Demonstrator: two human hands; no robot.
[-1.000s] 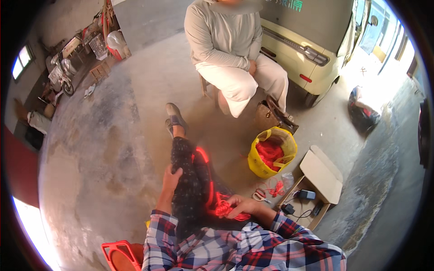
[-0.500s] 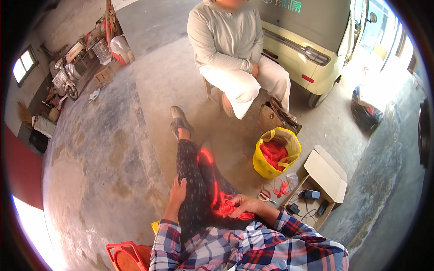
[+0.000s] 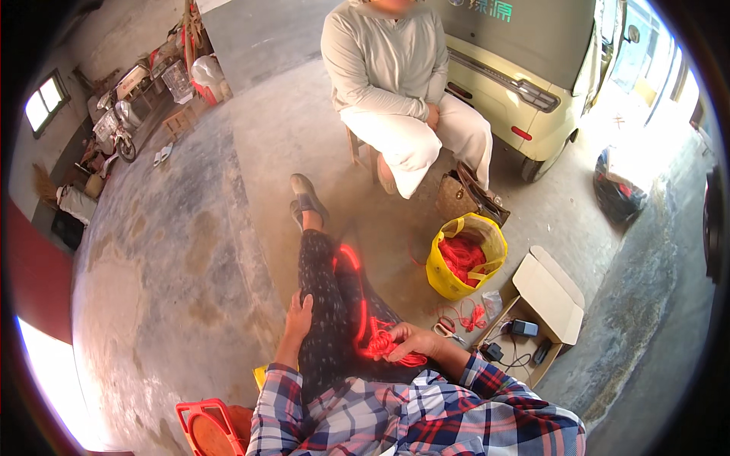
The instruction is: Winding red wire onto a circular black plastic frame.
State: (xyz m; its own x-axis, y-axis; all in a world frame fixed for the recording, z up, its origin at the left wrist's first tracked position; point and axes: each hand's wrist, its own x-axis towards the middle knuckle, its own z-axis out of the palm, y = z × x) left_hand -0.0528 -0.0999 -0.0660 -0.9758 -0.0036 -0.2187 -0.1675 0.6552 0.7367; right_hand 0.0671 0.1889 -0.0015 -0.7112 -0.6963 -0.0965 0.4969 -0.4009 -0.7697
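My right hand is closed on a bundle of red cord in my lap, thumb on top of it. From the bundle a bright red strand runs up along my dark, patterned trousers and bends over near the knee. My left hand lies on my leg with its fingers stretched over the cloth, holding nothing; part of those fingers is hidden. Just beyond my right hand, red-handled scissors and a small loose tangle of red cord rest on the floor.
A yellow bag filled with red cord stands ahead to the right. Beside it are a brown handbag and an open cardboard box with adapters and cables. A seated person faces me before a parked vehicle. An orange-red stool is behind left.
The whole view has shifted slightly. Both hands stay in nearly the same places, the right one still around the red cord.
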